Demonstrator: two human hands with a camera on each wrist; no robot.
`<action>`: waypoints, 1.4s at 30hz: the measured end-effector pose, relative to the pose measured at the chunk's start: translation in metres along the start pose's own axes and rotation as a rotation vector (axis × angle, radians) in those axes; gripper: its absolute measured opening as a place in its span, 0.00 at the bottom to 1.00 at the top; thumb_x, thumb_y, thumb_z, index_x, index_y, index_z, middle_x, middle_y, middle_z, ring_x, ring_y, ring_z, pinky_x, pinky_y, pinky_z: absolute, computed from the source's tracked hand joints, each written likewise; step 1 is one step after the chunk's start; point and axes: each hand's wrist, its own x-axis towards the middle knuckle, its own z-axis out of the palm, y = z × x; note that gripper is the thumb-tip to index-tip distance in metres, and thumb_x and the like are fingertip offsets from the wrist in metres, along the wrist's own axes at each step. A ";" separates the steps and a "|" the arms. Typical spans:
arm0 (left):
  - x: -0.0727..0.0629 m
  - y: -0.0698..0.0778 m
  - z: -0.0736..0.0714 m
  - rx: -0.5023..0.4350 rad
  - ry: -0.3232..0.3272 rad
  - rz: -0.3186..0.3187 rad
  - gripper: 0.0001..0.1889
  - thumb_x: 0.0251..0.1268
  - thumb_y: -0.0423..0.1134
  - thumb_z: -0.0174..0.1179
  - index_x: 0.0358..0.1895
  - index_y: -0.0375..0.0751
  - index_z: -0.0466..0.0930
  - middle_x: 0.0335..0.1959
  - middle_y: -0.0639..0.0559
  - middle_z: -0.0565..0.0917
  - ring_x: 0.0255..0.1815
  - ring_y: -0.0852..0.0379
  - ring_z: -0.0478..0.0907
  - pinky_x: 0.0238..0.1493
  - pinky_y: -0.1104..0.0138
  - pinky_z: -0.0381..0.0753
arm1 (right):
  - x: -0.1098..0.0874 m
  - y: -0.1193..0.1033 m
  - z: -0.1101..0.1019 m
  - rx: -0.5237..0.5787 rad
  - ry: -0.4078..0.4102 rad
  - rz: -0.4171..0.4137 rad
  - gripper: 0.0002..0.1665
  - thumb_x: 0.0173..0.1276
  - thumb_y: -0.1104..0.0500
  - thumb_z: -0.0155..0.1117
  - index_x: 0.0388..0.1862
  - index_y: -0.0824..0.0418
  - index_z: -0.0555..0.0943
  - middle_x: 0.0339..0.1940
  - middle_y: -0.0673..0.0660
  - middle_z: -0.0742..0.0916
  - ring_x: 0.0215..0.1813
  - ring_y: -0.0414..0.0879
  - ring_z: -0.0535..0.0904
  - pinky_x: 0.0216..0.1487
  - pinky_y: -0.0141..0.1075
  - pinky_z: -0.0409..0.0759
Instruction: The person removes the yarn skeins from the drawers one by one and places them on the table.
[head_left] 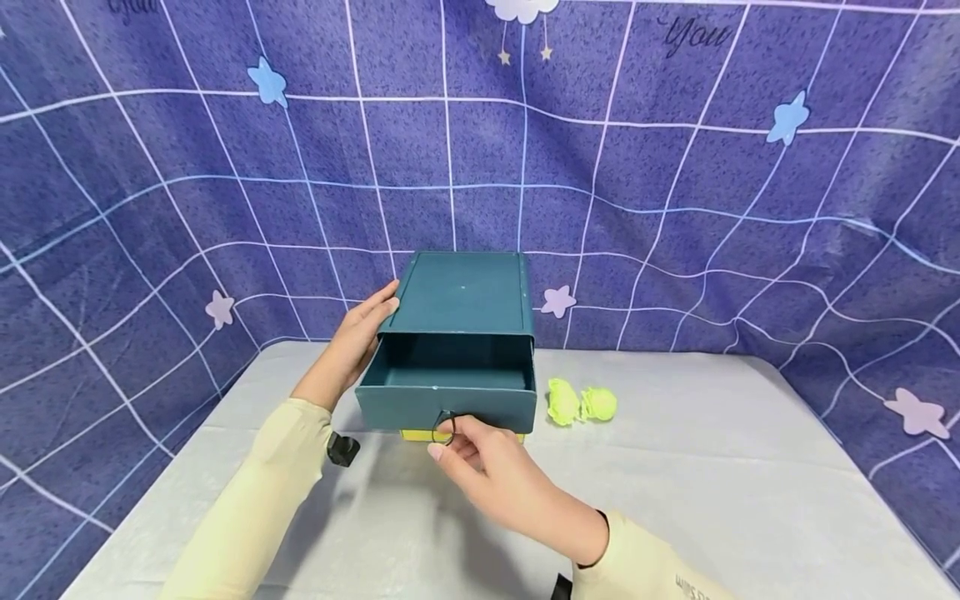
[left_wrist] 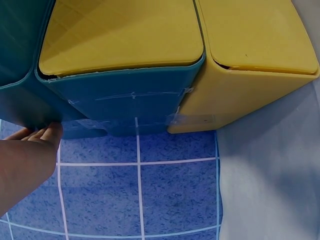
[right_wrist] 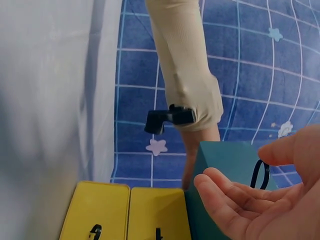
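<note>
A dark teal drawer cabinet (head_left: 465,292) stands upright on the table, its top drawer (head_left: 397,407) pulled out toward me. The drawer's bare inside shows. My right hand (head_left: 495,471) holds the black ring pull (right_wrist: 255,175) at the drawer's front, with thumb and fingers around it. Against the cabinet's left side rests my left hand (head_left: 356,333), its fingers extended along the wall near the top. Lower down are a yellow drawer front (left_wrist: 120,35) in a teal housing and another yellow drawer front (left_wrist: 260,35) in a yellow housing.
Two bright yellow-green crumpled pieces, one (head_left: 563,402) beside the other (head_left: 599,404), lie right of the cabinet. A pale cloth covers the table (head_left: 697,475). Behind it hangs a blue-purple curtain (head_left: 637,167) with grid lines and stars. Clear tape (left_wrist: 195,119) crosses the cabinet's side.
</note>
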 end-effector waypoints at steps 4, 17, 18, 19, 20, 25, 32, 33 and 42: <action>0.000 0.000 0.001 -0.006 0.003 -0.013 0.31 0.74 0.48 0.49 0.76 0.52 0.54 0.77 0.54 0.51 0.75 0.59 0.49 0.74 0.63 0.51 | 0.009 0.005 -0.003 -0.012 -0.013 0.032 0.15 0.74 0.51 0.56 0.47 0.63 0.78 0.35 0.50 0.83 0.35 0.38 0.80 0.40 0.29 0.81; 0.000 -0.002 -0.003 -0.004 -0.009 -0.010 0.32 0.73 0.51 0.51 0.76 0.54 0.54 0.76 0.53 0.54 0.66 0.62 0.65 0.67 0.69 0.64 | 0.041 0.025 -0.013 -0.035 0.011 0.037 0.15 0.75 0.54 0.54 0.48 0.64 0.77 0.34 0.51 0.83 0.34 0.41 0.77 0.37 0.31 0.79; 0.000 -0.002 -0.003 -0.010 -0.013 -0.008 0.32 0.73 0.50 0.51 0.76 0.53 0.54 0.77 0.53 0.53 0.71 0.60 0.60 0.69 0.66 0.61 | 0.043 0.027 -0.013 -0.033 0.010 0.039 0.15 0.75 0.54 0.54 0.49 0.64 0.77 0.34 0.51 0.83 0.35 0.41 0.77 0.37 0.31 0.79; 0.000 -0.002 -0.003 -0.015 -0.013 -0.009 0.32 0.73 0.50 0.50 0.76 0.53 0.54 0.77 0.53 0.53 0.72 0.58 0.57 0.71 0.64 0.58 | 0.044 0.028 -0.014 -0.032 0.010 0.042 0.15 0.75 0.54 0.54 0.49 0.64 0.77 0.35 0.51 0.82 0.35 0.41 0.77 0.37 0.31 0.79; 0.000 -0.002 -0.003 -0.020 -0.015 -0.008 0.31 0.73 0.49 0.50 0.76 0.53 0.54 0.77 0.53 0.53 0.73 0.56 0.56 0.72 0.62 0.57 | 0.046 0.030 -0.014 -0.030 0.009 0.045 0.15 0.75 0.54 0.54 0.49 0.64 0.77 0.35 0.51 0.82 0.35 0.41 0.77 0.37 0.31 0.78; 0.001 -0.001 -0.001 -0.014 -0.014 -0.004 0.31 0.74 0.48 0.49 0.77 0.51 0.52 0.77 0.53 0.51 0.75 0.56 0.51 0.74 0.61 0.52 | 0.054 0.037 -0.016 -0.031 0.016 0.052 0.14 0.75 0.54 0.54 0.49 0.63 0.77 0.35 0.51 0.82 0.34 0.41 0.76 0.36 0.31 0.77; 0.000 0.001 0.000 -0.013 -0.007 0.000 0.31 0.74 0.46 0.48 0.77 0.48 0.52 0.77 0.51 0.51 0.75 0.54 0.52 0.74 0.60 0.52 | 0.061 0.041 -0.019 -0.041 0.028 0.055 0.13 0.74 0.56 0.55 0.49 0.63 0.78 0.34 0.52 0.82 0.35 0.41 0.77 0.38 0.31 0.78; 0.000 0.001 0.000 -0.013 -0.009 0.001 0.32 0.74 0.46 0.48 0.77 0.48 0.51 0.77 0.51 0.51 0.75 0.54 0.51 0.74 0.60 0.52 | 0.061 0.041 -0.019 -0.042 0.027 0.055 0.13 0.74 0.56 0.55 0.49 0.63 0.78 0.35 0.52 0.82 0.35 0.41 0.77 0.38 0.31 0.78; 0.000 0.001 0.000 -0.008 -0.010 -0.007 0.32 0.74 0.47 0.49 0.77 0.50 0.52 0.78 0.52 0.49 0.76 0.55 0.48 0.74 0.60 0.50 | 0.062 0.039 -0.018 -0.044 0.016 0.062 0.15 0.74 0.53 0.55 0.49 0.63 0.78 0.34 0.51 0.82 0.35 0.42 0.76 0.36 0.32 0.78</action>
